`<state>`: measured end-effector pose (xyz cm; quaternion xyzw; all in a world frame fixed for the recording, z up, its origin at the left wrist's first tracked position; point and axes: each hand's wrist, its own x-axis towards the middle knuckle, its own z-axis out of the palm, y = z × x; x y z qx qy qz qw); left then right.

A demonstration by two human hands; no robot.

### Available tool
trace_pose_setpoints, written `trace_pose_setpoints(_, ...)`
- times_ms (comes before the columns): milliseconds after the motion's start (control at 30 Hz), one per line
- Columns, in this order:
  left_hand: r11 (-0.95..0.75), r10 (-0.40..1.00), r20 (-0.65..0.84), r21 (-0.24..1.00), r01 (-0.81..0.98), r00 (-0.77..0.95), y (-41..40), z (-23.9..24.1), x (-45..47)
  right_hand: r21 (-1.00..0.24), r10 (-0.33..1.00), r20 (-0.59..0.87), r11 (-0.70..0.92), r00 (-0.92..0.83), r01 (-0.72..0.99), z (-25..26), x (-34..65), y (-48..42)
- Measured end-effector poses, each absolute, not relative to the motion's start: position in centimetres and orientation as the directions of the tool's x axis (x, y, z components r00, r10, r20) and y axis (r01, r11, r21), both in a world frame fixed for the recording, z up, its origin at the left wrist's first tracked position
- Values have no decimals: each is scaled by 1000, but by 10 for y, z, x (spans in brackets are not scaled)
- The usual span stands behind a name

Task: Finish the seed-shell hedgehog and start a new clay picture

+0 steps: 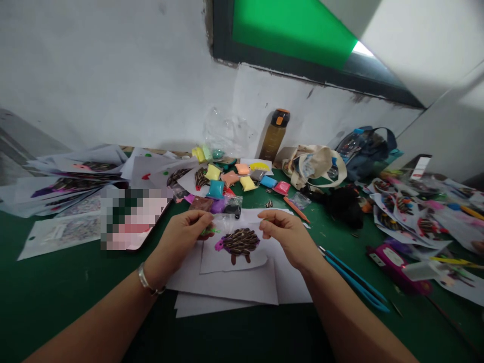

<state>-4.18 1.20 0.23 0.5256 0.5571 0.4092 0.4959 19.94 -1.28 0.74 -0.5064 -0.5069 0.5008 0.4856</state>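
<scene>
My left hand (185, 232) is closed in a pinch on a small clear bag holding something green (210, 231). My right hand (283, 231) has its fingers curled together at the bag's other end; whether it grips the bag I cannot tell. Just below both hands lies a white sheet (212, 259) with a hedgehog figure (238, 243), its back made of sunflower seeds and its head and feet of purple and brown clay. More white sheets (227, 290) are stacked underneath on the green table (56, 292).
Several small bags of coloured clay (216, 188) lie behind the hands. A brown bottle (275, 135) stands at the wall. Blue scissors (353, 280) lie to the right, paper crafts (64, 186) to the left and right, cloth bags (317, 164) at the back.
</scene>
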Motion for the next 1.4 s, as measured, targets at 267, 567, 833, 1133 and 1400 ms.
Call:
trace_pose_setpoints(267,130,989,-138,981,143,48,12,1,-42,-953,1000,-5,4,-30,304,9,200,-15)
trace_pose_setpoints(567,119,991,-129,966,231,28,9,10,-39,-975,997,8,25,-74,221,5,199,-14)
trace_pose_setpoints(833,122,989,-139,963,240,55,8,13,-38,-921,998,58,59,-16,384,14,200,-17)
trace_pose_setpoints(1133,144,986,-160,963,229,52,10,10,-40,-880,994,13,65,-113,471,11,197,-16)
trace_pose_setpoints(1400,145,984,-165,958,248,65,13,4,-41,-763,990,115,144,-86,630,6,206,-13)
